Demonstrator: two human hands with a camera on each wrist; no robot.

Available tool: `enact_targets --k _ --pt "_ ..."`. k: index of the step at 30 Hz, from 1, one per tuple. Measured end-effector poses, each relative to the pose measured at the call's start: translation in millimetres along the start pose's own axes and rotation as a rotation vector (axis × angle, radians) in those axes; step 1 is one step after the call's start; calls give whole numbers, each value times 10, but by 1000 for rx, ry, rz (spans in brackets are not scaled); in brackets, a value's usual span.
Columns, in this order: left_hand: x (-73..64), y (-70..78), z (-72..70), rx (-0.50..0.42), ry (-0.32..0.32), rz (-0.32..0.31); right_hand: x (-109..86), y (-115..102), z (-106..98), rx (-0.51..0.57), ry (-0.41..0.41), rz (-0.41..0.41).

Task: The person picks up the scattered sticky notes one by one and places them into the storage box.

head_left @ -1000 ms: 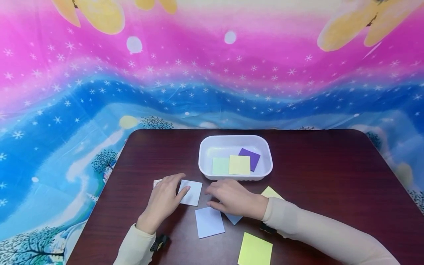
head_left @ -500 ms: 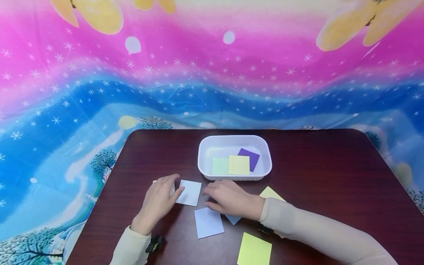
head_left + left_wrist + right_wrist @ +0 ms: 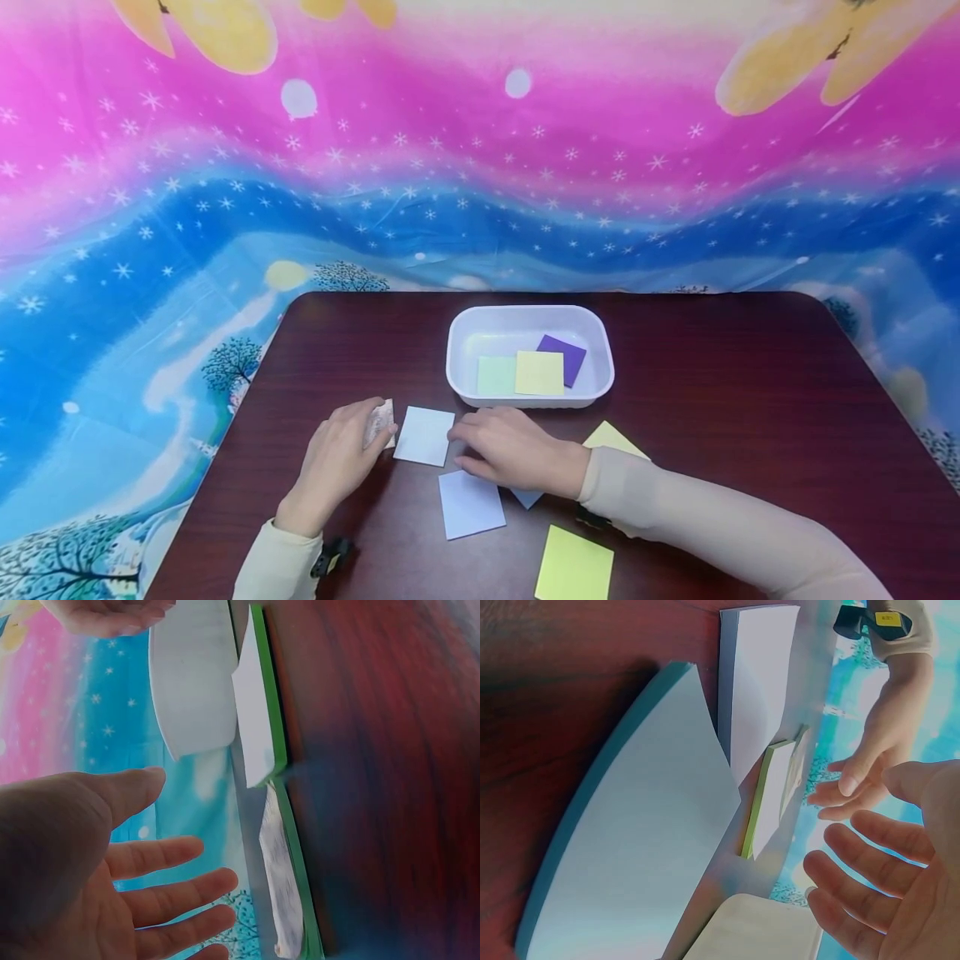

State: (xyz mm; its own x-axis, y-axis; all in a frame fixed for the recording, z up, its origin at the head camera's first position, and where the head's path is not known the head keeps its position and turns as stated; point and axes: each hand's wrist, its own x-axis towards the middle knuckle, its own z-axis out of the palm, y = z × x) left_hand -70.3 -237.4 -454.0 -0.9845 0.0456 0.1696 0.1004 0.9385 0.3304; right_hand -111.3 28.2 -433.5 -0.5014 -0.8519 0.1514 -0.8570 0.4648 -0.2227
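My left hand hovers over a pink-and-white patterned square pad, covering part of it. In the left wrist view its fingers are spread and hold nothing, with the patterned pad beyond them. A white square pad with a green edge lies between the hands. The right hand hangs over a blue pad, mostly hidden beneath it. Its fingers are loosely bent, with nothing between them in the right wrist view. Just below it lies a lavender pad.
Behind the hands stands a white plastic tray holding a pale green pad, a pale yellow pad and a purple pad. A yellow pad lies near the front; another yellow pad is partly behind the right forearm.
My left hand has drawn back to the left, away from the white pad, and more of the patterned pad shows. The right hand has barely moved. The pads stay in place.
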Motion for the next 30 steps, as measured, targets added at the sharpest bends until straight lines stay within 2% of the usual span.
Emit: enact_targets --k 10,20,30 --pt "-23 -94 -18 11 -12 -14 31 -25 29 3 -9 5" --pt "-21 -168 -46 31 -33 1 46 -34 56 -13 -4 -10" --pt "-27 -214 -71 49 -133 -4 72 -60 83 -12 3 -35"
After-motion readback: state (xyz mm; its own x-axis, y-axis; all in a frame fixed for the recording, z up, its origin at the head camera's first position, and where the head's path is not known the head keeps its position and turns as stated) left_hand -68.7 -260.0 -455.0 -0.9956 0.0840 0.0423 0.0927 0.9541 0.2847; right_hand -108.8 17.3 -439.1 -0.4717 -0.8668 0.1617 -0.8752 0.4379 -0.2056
